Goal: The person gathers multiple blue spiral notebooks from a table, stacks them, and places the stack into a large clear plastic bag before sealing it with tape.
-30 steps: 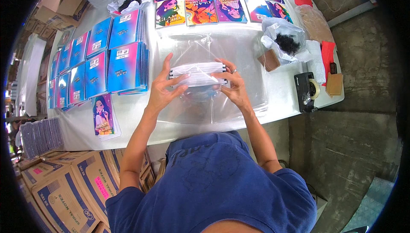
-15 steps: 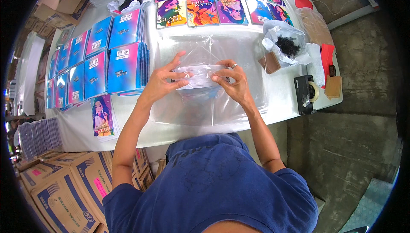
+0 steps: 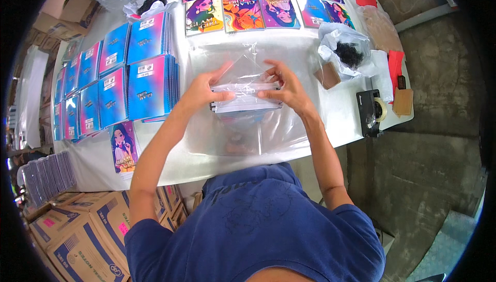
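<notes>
A stack of notebooks (image 3: pixel 247 106) stands on edge inside clear plastic film (image 3: pixel 206 136), its white page edges facing up. My left hand (image 3: pixel 201 91) grips the stack's left end through the film, thumb on the near side and index finger raised. At the right end my right hand (image 3: pixel 290 91) holds it likewise, thumb across the page edges and fingers bent behind. Loose film spreads flat on the table (image 3: pixel 336 122) around the stack. The far fingertips are partly hidden and slightly blurred.
Rows of blue-pink spiral notebooks (image 3: pixel 149 88) stand left, beside a girl-print notebook (image 3: pixel 123 145). Colourful notebooks (image 3: pixel 242 13) lie along the far side. To the right are black wire bits (image 3: pixel 349 55) in white wrapping and a tape dispenser (image 3: pixel 369 112). Cartons (image 3: pixel 88 240) stand lower left.
My fingers have moved from pinching the film's upper folds to gripping the stack's ends. More of the white page edges shows, and the film above has loosened.
</notes>
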The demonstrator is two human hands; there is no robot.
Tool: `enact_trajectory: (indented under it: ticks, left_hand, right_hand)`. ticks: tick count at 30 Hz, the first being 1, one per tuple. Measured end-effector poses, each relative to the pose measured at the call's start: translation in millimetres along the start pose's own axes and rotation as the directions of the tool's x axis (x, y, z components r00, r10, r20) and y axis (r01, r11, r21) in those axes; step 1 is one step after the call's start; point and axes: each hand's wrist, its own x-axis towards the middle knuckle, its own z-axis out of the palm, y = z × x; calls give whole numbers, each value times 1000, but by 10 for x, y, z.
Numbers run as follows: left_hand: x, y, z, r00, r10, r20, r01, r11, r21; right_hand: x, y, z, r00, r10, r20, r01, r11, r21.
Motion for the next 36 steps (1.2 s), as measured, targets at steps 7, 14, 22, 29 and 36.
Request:
enact_trajectory:
  ticks: [7,14,22,29,36]
  left_hand:
    - [214,3,-184,908,-218,359,227,974,16]
    - [206,65,-198,889,-125,440,141,990,-4]
    - [133,356,-178,811,24,585,-416,727,547]
    - [-213,368,15,844,119,523,-535,241,810]
    - [-271,320,67,792,222,568,-603,145,784]
  right_hand:
    - [49,22,2,998,37,44,-39,998,43]
    - [6,-65,84,997,-58,50,55,997,52]
    - [-27,-116,116,979,-182,93,200,950,-238]
    - [-278,-192,279,922,-382,-69,262,744,-615]
    - [-1006,-93,657,894,214,-394,-267,960,-84]
